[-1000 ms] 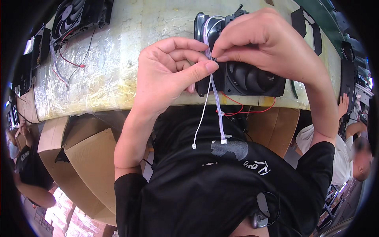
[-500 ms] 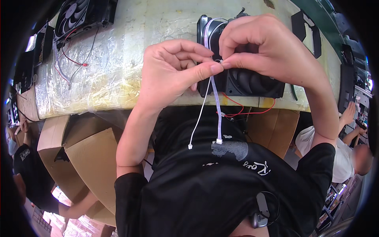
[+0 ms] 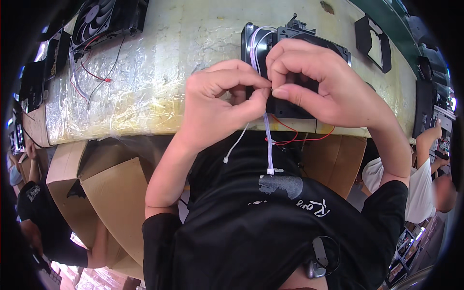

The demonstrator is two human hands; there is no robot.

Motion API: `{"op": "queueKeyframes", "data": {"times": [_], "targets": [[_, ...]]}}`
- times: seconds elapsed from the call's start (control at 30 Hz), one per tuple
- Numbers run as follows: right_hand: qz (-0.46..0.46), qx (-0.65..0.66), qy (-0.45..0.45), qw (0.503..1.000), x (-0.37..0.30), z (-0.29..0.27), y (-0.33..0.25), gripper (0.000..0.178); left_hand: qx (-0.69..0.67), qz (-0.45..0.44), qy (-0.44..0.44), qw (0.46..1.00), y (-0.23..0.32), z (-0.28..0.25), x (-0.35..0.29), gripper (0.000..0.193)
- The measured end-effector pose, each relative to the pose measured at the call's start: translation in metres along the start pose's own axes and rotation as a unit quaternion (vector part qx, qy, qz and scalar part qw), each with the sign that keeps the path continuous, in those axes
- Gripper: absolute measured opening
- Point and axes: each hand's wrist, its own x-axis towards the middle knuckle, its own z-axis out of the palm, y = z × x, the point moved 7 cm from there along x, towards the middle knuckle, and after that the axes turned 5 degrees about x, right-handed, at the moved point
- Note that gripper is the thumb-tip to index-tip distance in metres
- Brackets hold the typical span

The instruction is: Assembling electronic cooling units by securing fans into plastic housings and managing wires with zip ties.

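My left hand (image 3: 224,104) is closed in a pinch at the white cables, thumb against the bent fingers. Fingertip to fingertip with it, my right hand (image 3: 321,82) is also pinched; whatever lies between its fingers is too small to make out. From a black fan unit (image 3: 292,108) on the bench, the flat white cable (image 3: 268,140) runs up past my fingers and hangs over the bench edge, its small white connector (image 3: 270,171) in front of my shirt. A thinner white cable (image 3: 237,144) dangles beside it. My hands cover much of the fan unit.
The plastic-wrapped bench (image 3: 159,72) carries another black fan (image 3: 92,21) with red and black wires at far left. A black frame (image 3: 374,43) lies at far right. Cardboard boxes (image 3: 111,193) stand below the bench edge. Other people (image 3: 420,188) are at both sides.
Both hands have come slightly nearer, and the right fingers have curled in closer. The thinner cable's hanging end has risen and swung left; more of the fan unit's top shows.
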Motion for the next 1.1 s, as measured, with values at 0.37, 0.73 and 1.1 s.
{"op": "queueKeyframes", "data": {"times": [0.37,0.73,1.1], "targets": [[-0.061,0.068,-0.026,0.995,-0.012,0.006,0.002,0.01,0.105,0.109,0.074,0.986,-0.009,-0.008,0.002,0.019],[0.21,-0.32,0.386,0.839,-0.212,-0.047,0.097,0.048,0.204,0.18,0.038,0.962,0.015,0.004,-0.002,0.031],[0.217,-0.122,0.531,0.81,-0.251,-0.033,0.109,0.041,0.031,0.093,0.122,0.988,-0.001,-0.015,-0.01,0.013]]}}
